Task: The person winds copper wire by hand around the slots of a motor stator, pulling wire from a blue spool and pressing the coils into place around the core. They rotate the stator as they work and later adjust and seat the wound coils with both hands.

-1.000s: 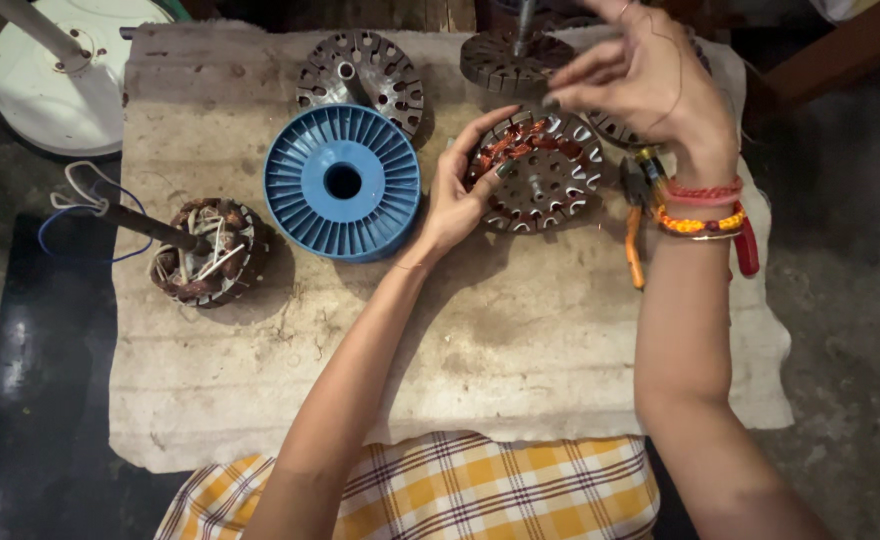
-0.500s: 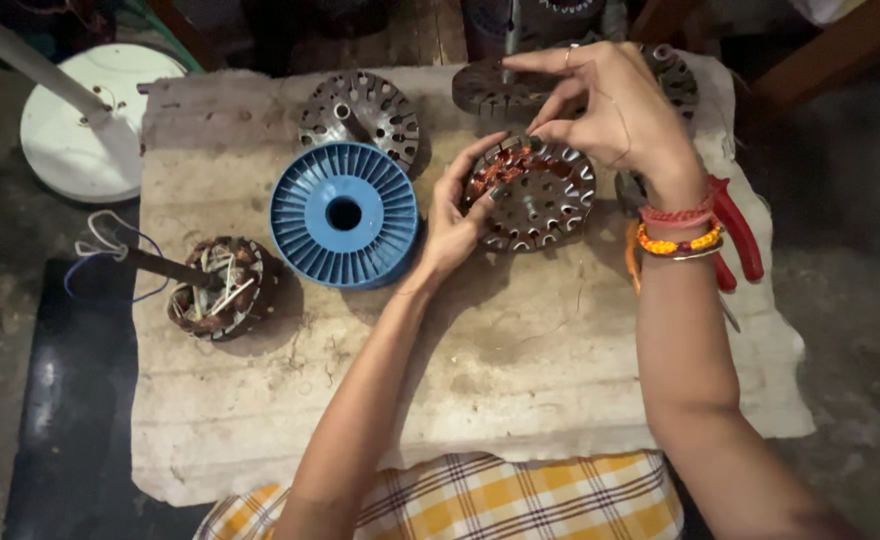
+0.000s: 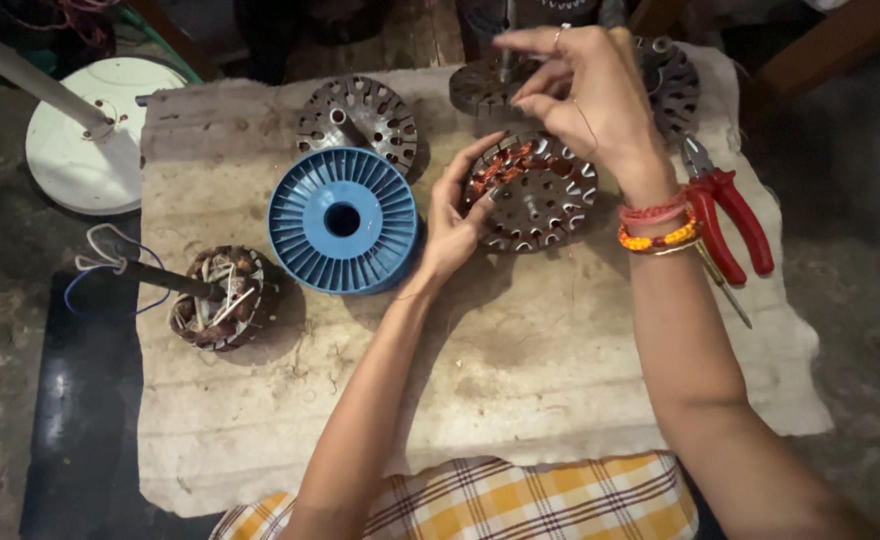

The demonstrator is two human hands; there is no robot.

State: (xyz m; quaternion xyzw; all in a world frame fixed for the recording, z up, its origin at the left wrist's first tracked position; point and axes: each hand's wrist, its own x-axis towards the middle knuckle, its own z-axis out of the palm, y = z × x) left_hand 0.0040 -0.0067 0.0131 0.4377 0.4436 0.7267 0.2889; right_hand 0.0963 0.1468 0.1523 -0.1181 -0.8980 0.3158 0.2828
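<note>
A round metal stator (image 3: 545, 195) with slots and some copper winding lies on a pale cloth (image 3: 520, 380). My left hand (image 3: 455, 215) grips its left rim, thumb and fingers around the edge. My right hand (image 3: 585, 95) hovers just above the stator's far side, fingertips pinched on a thin copper wire (image 3: 588, 125) that runs down toward the winding. Coloured bangles sit on my right wrist.
A blue plastic spool (image 3: 343, 220) lies left of the stator. Bare stators rest at the back (image 3: 360, 118) (image 3: 488, 88) (image 3: 672, 85). A wound stator on a shaft (image 3: 222, 297) sits left. Red-handled pliers (image 3: 725, 215) lie right. A white round base (image 3: 85, 150) stands far left.
My right hand has shifted left and lowered over the stator's far side, still pinching the wire. My left hand stays on the stator's rim. The view has drifted slightly.
</note>
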